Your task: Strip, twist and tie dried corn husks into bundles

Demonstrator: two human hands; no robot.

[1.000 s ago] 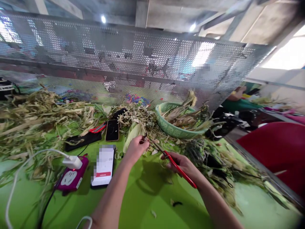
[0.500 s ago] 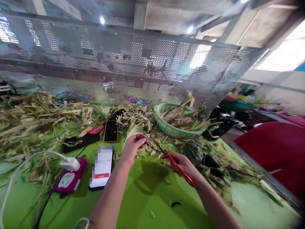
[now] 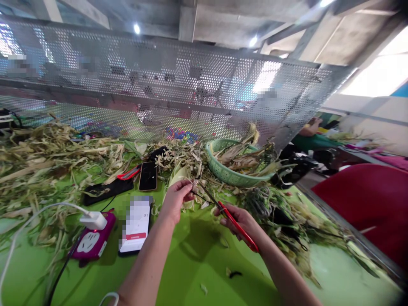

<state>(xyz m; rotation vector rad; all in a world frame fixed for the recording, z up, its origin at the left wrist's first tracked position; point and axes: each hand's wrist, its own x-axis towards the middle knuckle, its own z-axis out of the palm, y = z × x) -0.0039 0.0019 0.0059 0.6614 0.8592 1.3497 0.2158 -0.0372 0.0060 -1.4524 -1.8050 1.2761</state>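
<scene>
My left hand (image 3: 177, 199) is closed in a pinch over the green table, its fingertips on a small pale piece (image 3: 195, 183) with a thin dark strand trailing to the right. What exactly the piece is, I cannot make out. Red-handled scissors (image 3: 237, 228) are gripped in my right hand (image 3: 244, 219). Their dark blades reach up and left, with the tips close beside the pinched piece. Dried husk strips (image 3: 181, 172) lie just behind my left hand.
A green plastic basket (image 3: 219, 169) of dry husks stands behind my hands. Husk heaps (image 3: 57, 157) cover the left side. Two phones, one lit phone (image 3: 137, 225), a magenta power strip (image 3: 92, 240) and another red-handled tool (image 3: 129, 173) lie left. A perforated metal screen (image 3: 165, 85) rises behind.
Both hands have shifted slightly left, the scissors with them, and the blade tips stay beside the small piece. The phone's lit display has changed from 00 to 01.
</scene>
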